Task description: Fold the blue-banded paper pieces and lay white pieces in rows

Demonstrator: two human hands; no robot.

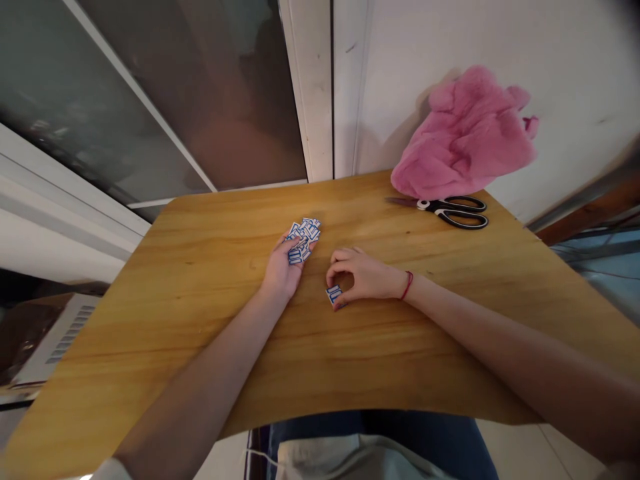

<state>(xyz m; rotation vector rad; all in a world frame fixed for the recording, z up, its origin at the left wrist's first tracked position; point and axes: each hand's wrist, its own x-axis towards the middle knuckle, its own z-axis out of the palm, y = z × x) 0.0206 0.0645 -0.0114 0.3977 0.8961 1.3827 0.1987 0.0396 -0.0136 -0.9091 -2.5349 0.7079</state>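
Note:
A pile of small white cards with blue print (pixel 306 235) lies in my left hand (pixel 284 268), palm up, the thumb resting over them. The print is too small to read. To its right, my right hand (pixel 367 275) has thumb and fingers curled into a ring. Between its thumb and fingertip is one small white-and-blue card (pixel 333 293), low over the table or touching it; I cannot tell which. A thin red cord circles my right wrist.
Both arms reach over a wooden table (pixel 225 240). Black-handled scissors (pixel 450 210) lie at its far right, before a pink plush bundle (pixel 467 133) against the wall. A glass-paned door (pixel 200 87) stands behind the table. A white box (pixel 55 340) is below on the left.

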